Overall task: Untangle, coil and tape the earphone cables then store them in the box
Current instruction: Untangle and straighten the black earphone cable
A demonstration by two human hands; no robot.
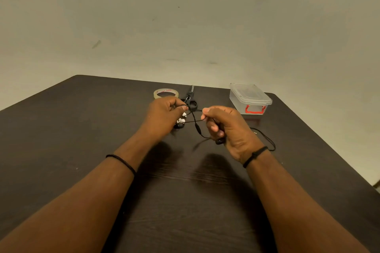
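Both hands, left (164, 114) and right (230, 129), pinch the thin black tangled earphone cable (194, 121) above the dark wooden worktop (82, 129); the lidded clear plastic box with red latch (249, 98) stands beyond the right hand

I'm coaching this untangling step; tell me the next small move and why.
Probably ease the hands apart to open the crossing. The left hand grips the earbuds' end and the right hand pinches the black earphone cable, whose strands still cross between them. The tape roll and closed plastic box lie untouched.
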